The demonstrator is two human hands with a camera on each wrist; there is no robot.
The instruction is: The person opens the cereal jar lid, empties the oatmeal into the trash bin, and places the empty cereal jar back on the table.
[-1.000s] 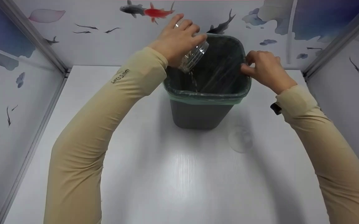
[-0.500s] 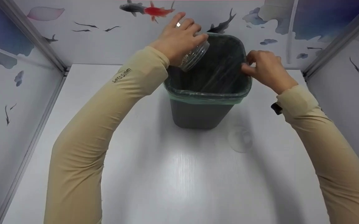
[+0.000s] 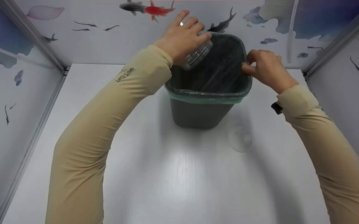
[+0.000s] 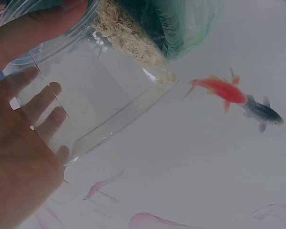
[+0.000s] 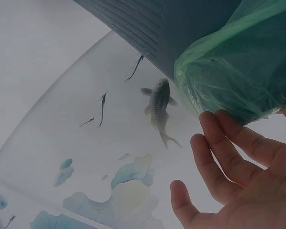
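My left hand (image 3: 184, 39) grips a clear plastic jar (image 3: 199, 56), which is tilted with its mouth over a dark grey trash bin (image 3: 200, 115). In the left wrist view, pale husk-like grains (image 4: 128, 36) lie along one side of the jar, thumb and fingers on opposite sides of it. A green plastic bag (image 3: 207, 98) lines the bin and folds over its rim. At the bin's right side, my right hand (image 3: 268, 70) pinches the bag-covered rim, thumb on the inner side. Its fingertips (image 5: 209, 119) touch the outside of the bag in the right wrist view.
A clear round lid (image 3: 241, 139) lies on the white table (image 3: 179, 180) in front of the bin, to the right. Panels printed with fish enclose the table; the back panel (image 3: 98, 46) stands close behind the bin.
A second ago grains were falling from the jar's mouth; no falling stream shows now. My left hand and the jar have shifted slightly right and farther back. The right hand has stayed on the rim.
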